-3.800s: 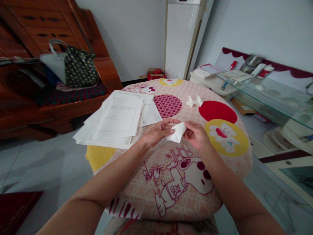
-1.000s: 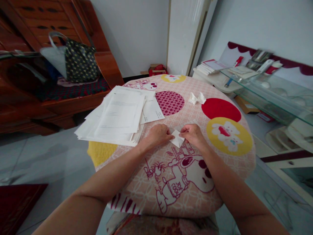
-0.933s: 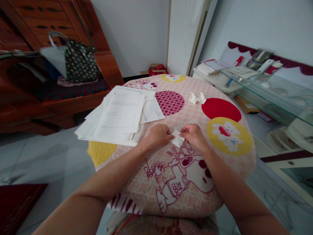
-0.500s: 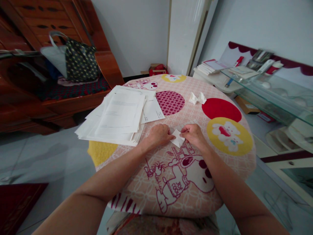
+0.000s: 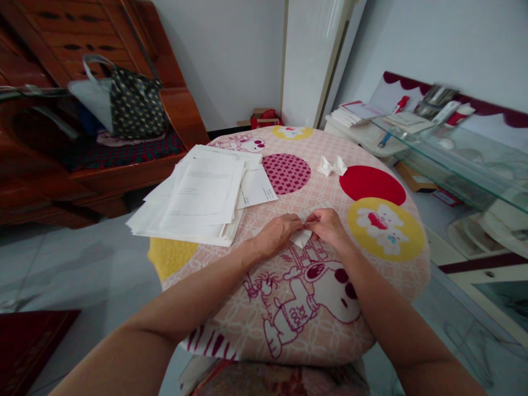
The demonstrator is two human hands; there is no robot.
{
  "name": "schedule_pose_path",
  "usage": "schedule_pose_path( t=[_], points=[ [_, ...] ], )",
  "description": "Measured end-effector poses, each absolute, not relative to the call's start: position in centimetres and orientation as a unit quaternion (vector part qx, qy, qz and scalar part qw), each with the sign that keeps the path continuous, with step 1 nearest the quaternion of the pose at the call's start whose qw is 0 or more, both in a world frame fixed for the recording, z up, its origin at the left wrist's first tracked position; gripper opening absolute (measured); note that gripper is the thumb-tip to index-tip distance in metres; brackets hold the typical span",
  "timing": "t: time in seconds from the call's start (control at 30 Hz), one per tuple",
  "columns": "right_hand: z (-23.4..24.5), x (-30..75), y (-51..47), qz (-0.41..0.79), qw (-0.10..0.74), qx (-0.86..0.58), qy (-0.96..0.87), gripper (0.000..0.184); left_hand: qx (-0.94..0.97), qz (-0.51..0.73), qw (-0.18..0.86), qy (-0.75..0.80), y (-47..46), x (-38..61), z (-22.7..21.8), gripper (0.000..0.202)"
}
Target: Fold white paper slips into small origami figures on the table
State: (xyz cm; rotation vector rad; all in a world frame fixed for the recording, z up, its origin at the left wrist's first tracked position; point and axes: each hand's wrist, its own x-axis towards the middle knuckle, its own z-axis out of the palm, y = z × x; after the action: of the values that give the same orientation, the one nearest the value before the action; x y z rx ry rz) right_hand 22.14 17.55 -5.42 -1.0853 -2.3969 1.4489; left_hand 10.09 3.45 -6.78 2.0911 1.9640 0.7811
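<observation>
A small folded white paper (image 5: 301,238) lies on the cloth-covered table (image 5: 330,335) between my hands. My left hand (image 5: 282,231) reaches over its upper left part, fingers closed and pressed to the paper, hiding much of it. From the right side my right hand (image 5: 325,223) pinches the paper's edge between thumb and fingers. The fingertips of both hands meet at the top of the paper. Farther back on the table stand two small folded paper shapes (image 5: 332,165), side by side and apart from my hands.
A stack of printed sheets (image 5: 202,192) lies on the table's left. To the right, a glass shelf (image 5: 445,159) and a white cabinet hold papers and cups. A wooden bench (image 5: 181,115) with a patterned bag (image 5: 136,102) is at the left.
My left hand has slid right across the folded paper, from its left corner to my right fingertips, covering more of it. My right hand stays nearly in place.
</observation>
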Motion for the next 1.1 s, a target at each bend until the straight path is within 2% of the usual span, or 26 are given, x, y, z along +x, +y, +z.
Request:
schedule_pose_path(
  t=[0.2, 0.5, 0.7, 0.8, 0.87, 1.0, 1.1],
  points=[
    [-5.8, 22.4, 18.0, 0.519, 0.056, -0.359, -0.774, 0.005, 0.661, 0.272, 0.097, 0.693, 3.4, 10.3, -6.5, 0.010],
    [-5.4, 22.8, 18.6, 0.568, 0.073, -0.357, -0.738, 0.017, 0.622, 0.238, 0.094, 0.740, 3.7, 11.1, -6.7, 0.027],
    [-4.9, 23.2, 19.3, 0.502, 0.106, -0.366, -0.777, 0.011, 0.629, 0.233, 0.100, 0.735, 3.6, 11.2, -6.6, 0.032],
    [-4.5, 23.6, 19.3, 0.474, 0.056, -0.301, -0.826, 0.003, 0.629, 0.235, 0.102, 0.734, 3.7, 11.2, -6.6, 0.035],
    [-4.4, 23.7, 19.0, 0.439, 0.018, -0.248, -0.863, 0.005, 0.631, 0.233, 0.104, 0.732, 3.7, 11.2, -6.5, 0.036],
    [-4.3, 23.5, 18.4, 0.349, 0.012, -0.214, -0.912, 0.012, 0.637, 0.230, 0.102, 0.729, 3.7, 11.2, -6.4, 0.037],
    [-4.1, 23.5, 18.6, 0.343, 0.011, -0.227, -0.911, 0.012, 0.636, 0.228, 0.103, 0.730, 3.7, 11.1, -6.6, 0.038]
  ],
)
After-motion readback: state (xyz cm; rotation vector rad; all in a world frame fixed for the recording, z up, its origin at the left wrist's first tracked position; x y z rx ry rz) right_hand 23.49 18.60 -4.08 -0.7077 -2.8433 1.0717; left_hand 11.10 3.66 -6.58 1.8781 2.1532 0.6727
